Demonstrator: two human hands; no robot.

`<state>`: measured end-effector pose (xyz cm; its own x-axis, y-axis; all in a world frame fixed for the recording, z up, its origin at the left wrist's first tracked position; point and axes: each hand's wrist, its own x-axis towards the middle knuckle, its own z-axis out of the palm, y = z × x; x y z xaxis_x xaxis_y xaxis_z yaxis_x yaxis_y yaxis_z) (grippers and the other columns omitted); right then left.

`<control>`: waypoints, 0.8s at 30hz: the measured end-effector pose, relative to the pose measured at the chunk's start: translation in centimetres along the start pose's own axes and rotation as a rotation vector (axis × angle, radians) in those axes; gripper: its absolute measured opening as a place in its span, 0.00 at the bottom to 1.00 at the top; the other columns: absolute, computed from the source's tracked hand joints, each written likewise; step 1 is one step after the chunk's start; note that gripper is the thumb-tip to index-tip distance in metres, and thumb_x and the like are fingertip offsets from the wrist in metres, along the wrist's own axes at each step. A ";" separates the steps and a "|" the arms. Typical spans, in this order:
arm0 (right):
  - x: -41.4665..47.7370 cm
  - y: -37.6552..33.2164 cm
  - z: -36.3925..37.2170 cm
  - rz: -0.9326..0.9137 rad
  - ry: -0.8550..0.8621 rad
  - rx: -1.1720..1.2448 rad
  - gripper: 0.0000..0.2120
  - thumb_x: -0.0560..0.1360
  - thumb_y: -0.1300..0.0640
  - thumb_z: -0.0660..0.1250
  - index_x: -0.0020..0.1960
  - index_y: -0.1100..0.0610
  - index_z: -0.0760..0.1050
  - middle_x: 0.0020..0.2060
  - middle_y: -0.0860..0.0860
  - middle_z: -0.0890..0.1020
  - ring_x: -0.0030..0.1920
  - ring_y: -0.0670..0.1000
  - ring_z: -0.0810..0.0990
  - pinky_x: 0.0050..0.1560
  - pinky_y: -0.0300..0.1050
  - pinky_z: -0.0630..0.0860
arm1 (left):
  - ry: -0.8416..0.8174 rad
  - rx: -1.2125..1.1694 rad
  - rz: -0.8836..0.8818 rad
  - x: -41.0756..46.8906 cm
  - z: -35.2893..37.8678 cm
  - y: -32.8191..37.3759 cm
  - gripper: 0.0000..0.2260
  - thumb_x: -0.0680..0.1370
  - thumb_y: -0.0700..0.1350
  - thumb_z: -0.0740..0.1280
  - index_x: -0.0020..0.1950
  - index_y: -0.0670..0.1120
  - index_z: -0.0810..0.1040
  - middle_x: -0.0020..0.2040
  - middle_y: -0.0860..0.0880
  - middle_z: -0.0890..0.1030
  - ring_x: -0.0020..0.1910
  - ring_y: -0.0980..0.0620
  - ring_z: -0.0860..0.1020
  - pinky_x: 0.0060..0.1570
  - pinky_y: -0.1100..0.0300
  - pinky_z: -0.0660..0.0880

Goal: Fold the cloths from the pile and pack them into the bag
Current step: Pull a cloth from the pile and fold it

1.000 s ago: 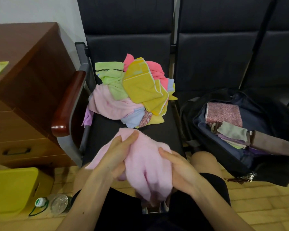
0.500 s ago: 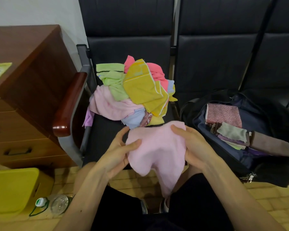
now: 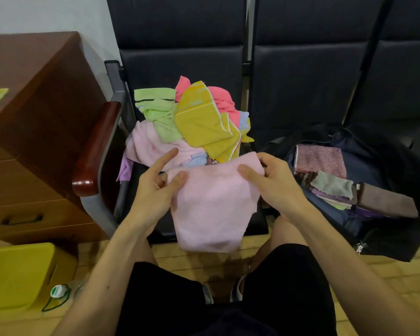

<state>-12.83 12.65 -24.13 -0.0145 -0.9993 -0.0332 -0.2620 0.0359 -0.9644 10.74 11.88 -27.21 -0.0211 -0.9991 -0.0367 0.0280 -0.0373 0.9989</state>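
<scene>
Cloth, pink: 1 held | hands: left, right | bag: 1

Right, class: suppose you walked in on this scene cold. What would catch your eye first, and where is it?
First, the pale pink cloth held up in the middle, pinched at its top edge by the left hand and the right hand. Behind it, a bright pile of cloths in yellow, green and pink sits on the dark chair seat. To the right, an open dark bag already holds folded cloths.
</scene>
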 end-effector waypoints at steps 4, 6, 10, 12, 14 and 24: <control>0.4 -0.6 -0.2 0.005 -0.056 0.062 0.11 0.77 0.59 0.70 0.58 0.53 0.76 0.44 0.49 0.87 0.43 0.47 0.86 0.42 0.42 0.83 | 0.035 0.071 0.054 0.4 -1.0 0.7 0.16 0.76 0.48 0.74 0.62 0.56 0.80 0.44 0.27 0.78 0.46 0.42 0.75 0.53 0.37 0.74; 0.9 -0.6 -0.4 0.059 -0.097 -0.006 0.15 0.75 0.59 0.72 0.60 0.54 0.74 0.42 0.47 0.86 0.39 0.45 0.86 0.36 0.38 0.81 | 0.044 0.138 0.097 0.6 -1.6 0.8 0.20 0.70 0.59 0.76 0.60 0.57 0.82 0.41 0.31 0.78 0.45 0.42 0.73 0.48 0.41 0.73; 1.8 -0.5 -0.6 0.079 -0.068 -0.108 0.21 0.74 0.57 0.75 0.64 0.53 0.72 0.41 0.51 0.86 0.40 0.46 0.86 0.41 0.44 0.83 | 0.080 0.228 0.161 0.7 -1.7 1.2 0.10 0.76 0.43 0.72 0.56 0.52 0.82 0.45 0.44 0.86 0.46 0.49 0.80 0.54 0.41 0.78; 2.0 -0.4 -0.5 -0.003 -0.038 -0.133 0.24 0.74 0.57 0.75 0.68 0.53 0.72 0.44 0.52 0.87 0.45 0.48 0.86 0.50 0.51 0.83 | 0.094 0.253 0.162 0.9 -1.7 1.4 0.13 0.76 0.40 0.71 0.61 0.50 0.81 0.43 0.57 0.86 0.48 0.55 0.83 0.53 0.52 0.80; 2.1 -0.1 -0.3 -0.089 -0.019 -0.196 0.23 0.74 0.56 0.74 0.67 0.52 0.75 0.49 0.53 0.86 0.50 0.51 0.85 0.55 0.55 0.81 | 0.124 0.295 0.152 1.3 -2.0 1.4 0.19 0.76 0.40 0.72 0.66 0.48 0.78 0.46 0.59 0.84 0.51 0.54 0.83 0.54 0.55 0.81; 2.0 -1.3 -0.6 -0.267 0.106 -0.363 0.16 0.74 0.55 0.74 0.61 0.57 0.81 0.54 0.51 0.85 0.54 0.48 0.83 0.58 0.46 0.80 | 0.154 0.528 0.259 1.9 -2.7 2.2 0.09 0.76 0.47 0.73 0.52 0.60 0.81 0.47 0.39 0.84 0.47 0.35 0.81 0.49 0.35 0.79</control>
<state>-13.07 10.58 -22.75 0.0053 -0.9684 0.2493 -0.5908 -0.2042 -0.7806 13.47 9.79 -25.12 0.0661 -0.9671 0.2455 -0.4873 0.1834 0.8537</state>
